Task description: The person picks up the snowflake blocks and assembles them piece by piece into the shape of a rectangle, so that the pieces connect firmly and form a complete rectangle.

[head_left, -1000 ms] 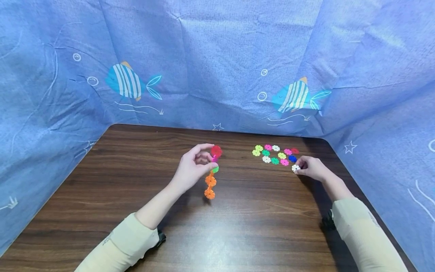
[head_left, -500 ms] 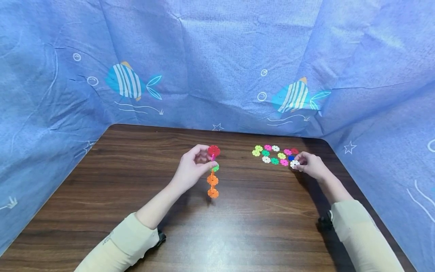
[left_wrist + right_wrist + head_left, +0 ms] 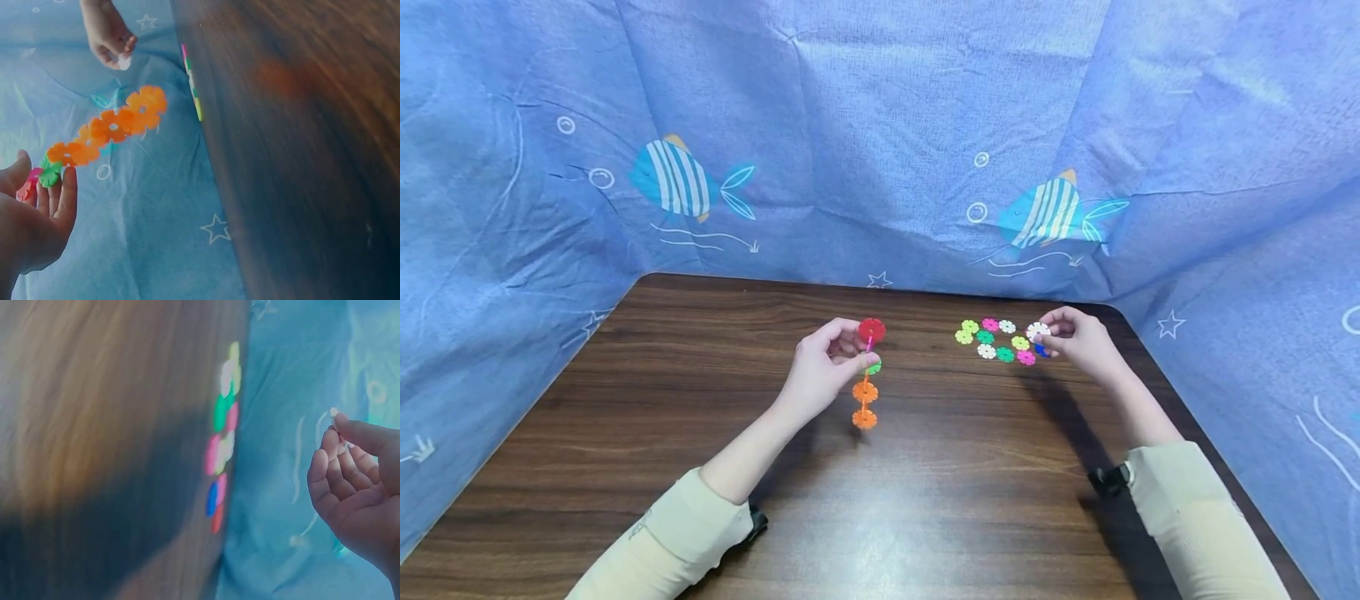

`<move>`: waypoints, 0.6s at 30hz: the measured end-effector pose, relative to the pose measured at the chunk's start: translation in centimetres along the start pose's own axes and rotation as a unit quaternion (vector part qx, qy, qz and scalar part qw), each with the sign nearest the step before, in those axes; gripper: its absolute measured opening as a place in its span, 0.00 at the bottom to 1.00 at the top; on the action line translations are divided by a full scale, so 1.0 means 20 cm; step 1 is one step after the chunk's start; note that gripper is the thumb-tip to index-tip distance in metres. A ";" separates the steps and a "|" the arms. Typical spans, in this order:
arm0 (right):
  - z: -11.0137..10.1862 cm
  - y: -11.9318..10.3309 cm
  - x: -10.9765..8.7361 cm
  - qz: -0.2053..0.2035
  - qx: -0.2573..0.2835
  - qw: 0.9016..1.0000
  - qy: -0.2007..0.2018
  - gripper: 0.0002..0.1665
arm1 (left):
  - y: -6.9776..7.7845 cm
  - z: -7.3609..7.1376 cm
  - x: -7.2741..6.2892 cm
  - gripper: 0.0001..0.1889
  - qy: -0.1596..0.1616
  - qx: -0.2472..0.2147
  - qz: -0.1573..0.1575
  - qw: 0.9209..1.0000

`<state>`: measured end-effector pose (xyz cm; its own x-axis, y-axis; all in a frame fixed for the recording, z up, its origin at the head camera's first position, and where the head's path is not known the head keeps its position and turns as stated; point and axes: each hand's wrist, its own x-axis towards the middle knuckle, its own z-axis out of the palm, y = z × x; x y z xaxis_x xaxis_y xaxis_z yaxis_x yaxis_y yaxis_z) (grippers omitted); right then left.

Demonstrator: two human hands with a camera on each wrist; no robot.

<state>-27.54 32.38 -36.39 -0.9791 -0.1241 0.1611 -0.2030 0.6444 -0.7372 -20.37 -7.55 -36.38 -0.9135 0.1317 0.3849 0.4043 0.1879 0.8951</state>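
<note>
My left hand (image 3: 820, 362) pinches a chain of linked, notched plastic snowflake discs above the middle of the table. At its top in the head view is a red disc (image 3: 872, 330), then a pink one seen edge-on and a green disc (image 3: 874, 367) partly behind the thumb. Orange discs (image 3: 113, 126) make up the far end, which hangs free of the fingers. Off to the right, my right hand (image 3: 1086, 346) pinches a single white disc (image 3: 1038, 332) between thumb and fingertips. It is raised off the table, overlapping a blue disc (image 3: 1041, 351) in the head view.
Several loose discs lie flat at the table's back right, among them a green disc (image 3: 1004, 355), a pink disc (image 3: 1026, 357) and a yellow disc (image 3: 964, 337). Behind the brown wooden table (image 3: 700, 350) hangs a blue fish-print cloth (image 3: 880, 150).
My right hand has lifted the white disc from the table and carried it up and slightly left. The left hand stays nearly in place, while the chain has turned and swung a little.
</note>
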 end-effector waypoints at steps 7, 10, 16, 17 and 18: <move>0.05 -0.16 -0.02 -0.036 0.054 0.998 0.007 0.18 | 0.01 0.00 0.00 0.18 0.009 0.018 -0.018 1.000; 0.07 -0.26 -0.04 -0.044 0.073 0.996 0.012 0.17 | 0.06 0.00 -0.01 0.18 0.010 0.028 -0.025 0.999; 0.12 -0.41 -0.07 -0.035 0.175 0.984 0.004 0.15 | 0.18 0.00 -0.03 0.17 0.012 0.036 -0.026 0.999; 0.13 -0.44 -0.08 -0.035 0.191 0.981 0.002 0.14 | 0.19 0.00 -0.03 0.17 0.012 0.032 -0.022 0.999; 0.14 -0.46 -0.09 -0.035 0.203 0.979 0.000 0.14 | 0.20 0.00 -0.03 0.17 0.012 0.028 -0.017 0.999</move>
<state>-24.03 24.62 -31.66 -0.9629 -0.1565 0.2200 -0.2569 0.2810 -0.9247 -18.22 -6.84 -33.00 -0.9272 0.1010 0.3607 0.3746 0.2456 0.8941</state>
